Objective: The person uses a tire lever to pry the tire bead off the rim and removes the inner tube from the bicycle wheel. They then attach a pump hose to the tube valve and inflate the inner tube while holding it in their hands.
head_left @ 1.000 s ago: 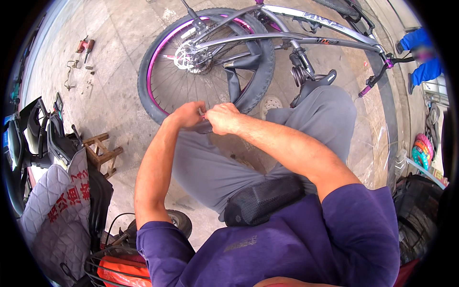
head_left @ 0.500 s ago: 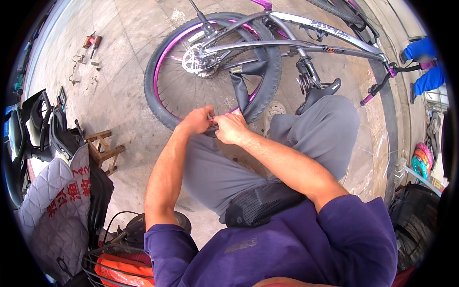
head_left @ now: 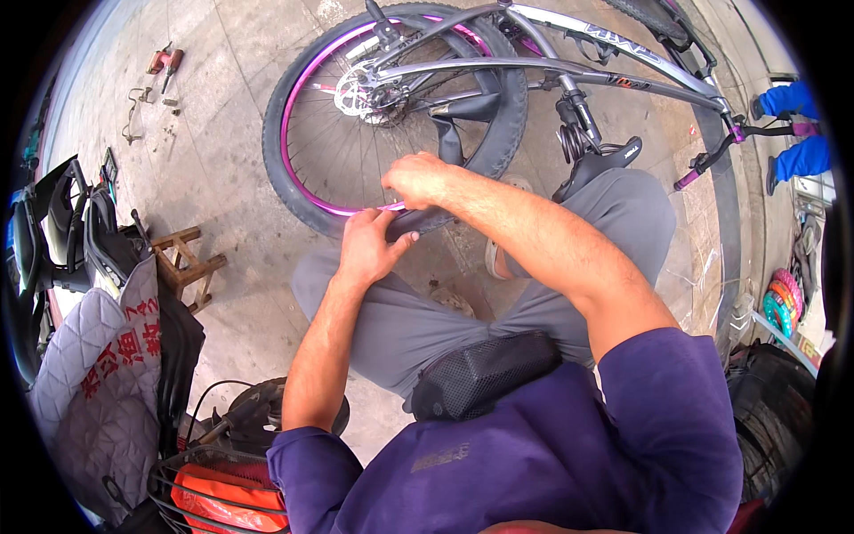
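Note:
A bicycle lies on its side with its rear wheel before me. The wheel has a black knobby tire (head_left: 296,194) and a purple rim (head_left: 286,147). A length of black inner tube (head_left: 471,109) hangs out of the tire on the right side. At the wheel's near edge my left hand (head_left: 366,249) grips the tire, fingers over it at the rim and thumb apart on the near side. My right hand (head_left: 420,181) is just above and right of it, over the spokes, fingers curled downward beside the rim. What those fingertips hold, if anything, is hidden.
The grey bicycle frame (head_left: 534,64) and saddle (head_left: 605,165) extend right. Tools, including a red power drill (head_left: 165,60), lie far left. A wooden stool (head_left: 185,258) and a quilted scooter cover (head_left: 98,374) stand left. A person in blue trousers (head_left: 796,156) is far right.
My right hand has lifted away from the left and shifted up over the spokes. My left hand has turned, its thumb now spread. The wheel has shifted slightly.

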The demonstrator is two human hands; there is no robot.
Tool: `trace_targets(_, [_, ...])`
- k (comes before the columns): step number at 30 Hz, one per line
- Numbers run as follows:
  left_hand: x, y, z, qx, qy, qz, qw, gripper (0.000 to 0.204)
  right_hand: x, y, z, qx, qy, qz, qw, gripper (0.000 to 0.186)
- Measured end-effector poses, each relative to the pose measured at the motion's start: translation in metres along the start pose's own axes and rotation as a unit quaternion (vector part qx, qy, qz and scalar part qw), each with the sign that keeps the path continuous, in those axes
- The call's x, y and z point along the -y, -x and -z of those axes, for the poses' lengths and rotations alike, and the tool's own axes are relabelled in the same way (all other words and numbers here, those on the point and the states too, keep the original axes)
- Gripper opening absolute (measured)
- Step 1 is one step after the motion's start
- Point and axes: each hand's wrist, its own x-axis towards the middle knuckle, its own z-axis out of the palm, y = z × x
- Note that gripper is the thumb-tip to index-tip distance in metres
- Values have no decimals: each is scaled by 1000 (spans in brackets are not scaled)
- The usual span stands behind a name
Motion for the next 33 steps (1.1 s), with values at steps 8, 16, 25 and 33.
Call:
trace_targets(8, [-22, -13, 9, 46, 26, 44, 998, 67, -14, -6, 5, 75, 32, 34, 996, 44])
trace_targets(16, [-38, -21, 4, 51, 18, 65, 996, 70, -41, 2, -23, -27, -153, 9, 988, 36])
trace_targets(25, [-20, -22, 1, 33, 45, 3, 998, 65, -51, -2, -22, -20, -212, -3, 977, 38])
trace_targets(33, [-51, -30, -2, 43, 1, 47, 998, 64, -67, -1, -35, -3, -227, 22, 974, 38])
